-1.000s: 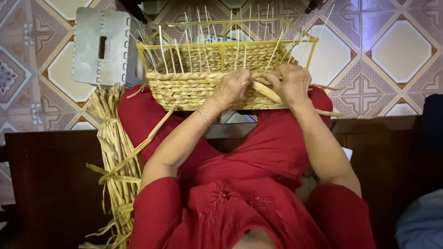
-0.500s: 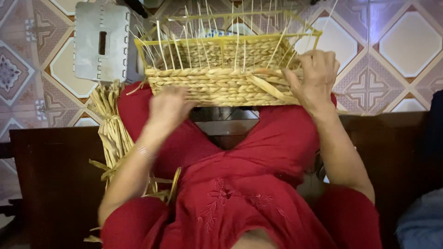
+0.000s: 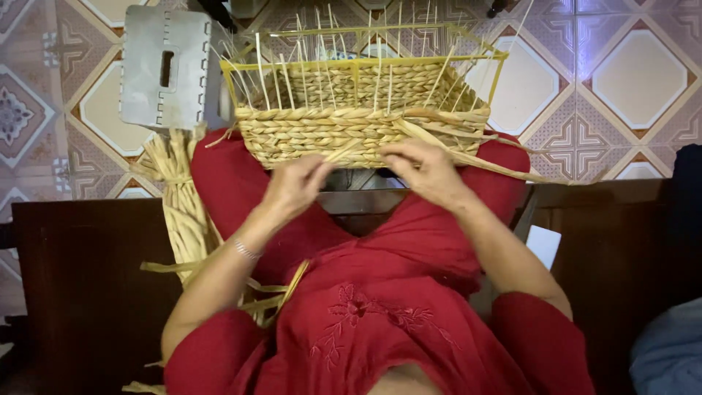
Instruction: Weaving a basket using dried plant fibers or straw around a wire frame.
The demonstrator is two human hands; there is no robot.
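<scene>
A half-woven straw basket (image 3: 351, 124) rests on my knees, with thin yellow upright stakes rising from its braided wall. My left hand (image 3: 296, 186) is closed on a fresh straw strand (image 3: 340, 152) and holds its tip against the basket's near wall. My right hand (image 3: 424, 170) pinches that strand's end just below the woven edge. A long loose strand (image 3: 497, 164) trails from the basket's right side across my right knee. Another piece of strand (image 3: 292, 285) lies on my red dress under my left forearm.
A bundle of dried straw (image 3: 179, 205) lies by my left thigh on the dark wooden bench (image 3: 80, 292). A grey plastic stool (image 3: 164, 66) stands on the patterned tile floor (image 3: 629, 80) at upper left. A white sheet (image 3: 542, 245) sits at right.
My left hand reached down to the straw bundle and came back up to the basket with a new strand. My right hand slid left from the basket's right end to meet it.
</scene>
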